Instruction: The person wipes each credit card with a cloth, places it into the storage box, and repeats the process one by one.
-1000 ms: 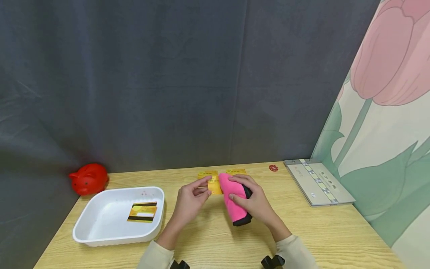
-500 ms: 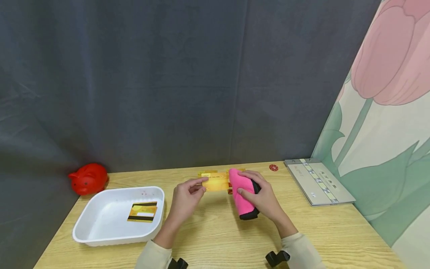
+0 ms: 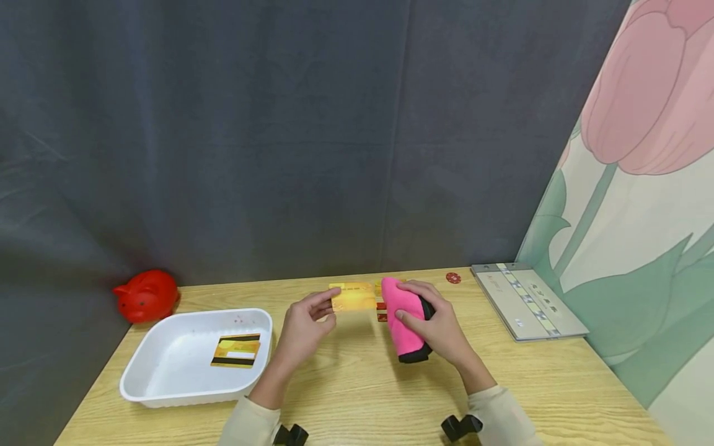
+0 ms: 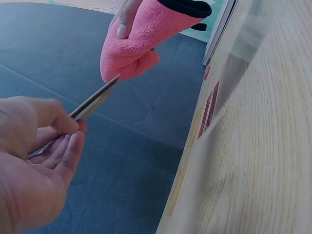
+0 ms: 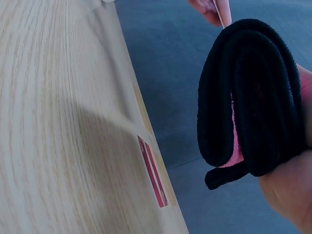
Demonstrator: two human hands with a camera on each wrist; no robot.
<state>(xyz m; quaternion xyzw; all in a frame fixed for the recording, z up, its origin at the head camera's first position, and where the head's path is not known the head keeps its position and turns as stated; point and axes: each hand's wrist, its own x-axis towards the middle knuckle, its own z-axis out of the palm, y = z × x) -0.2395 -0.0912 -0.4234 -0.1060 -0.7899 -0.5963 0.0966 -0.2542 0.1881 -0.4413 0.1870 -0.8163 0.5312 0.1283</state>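
My left hand [image 3: 305,327] pinches a yellow bank card [image 3: 354,297] by its left end, above the table. Seen nearly edge-on in the left wrist view, the card [image 4: 95,101] sits between thumb and fingers. To its right, my right hand [image 3: 440,328] grips a folded pink cloth [image 3: 403,319] with black edging. The right wrist view shows the layered black edge [image 5: 243,97] of that cloth. A small gap separates card and cloth in the head view. Behind them on the table lies a red-striped card [image 3: 382,312], partly hidden by the cloth.
A white plastic tray [image 3: 139,378] at the left holds yellow cards with black stripes [image 3: 236,351]. Behind it stands a red piggy bank [image 3: 147,297]. At the back right are a red round chip [image 3: 453,278] and a grey-beige album [image 3: 530,300].
The card and cloth have come apart: the cloth has moved right and up, and the left hand has shifted slightly left with the card. The red-striped card has come into view between them.
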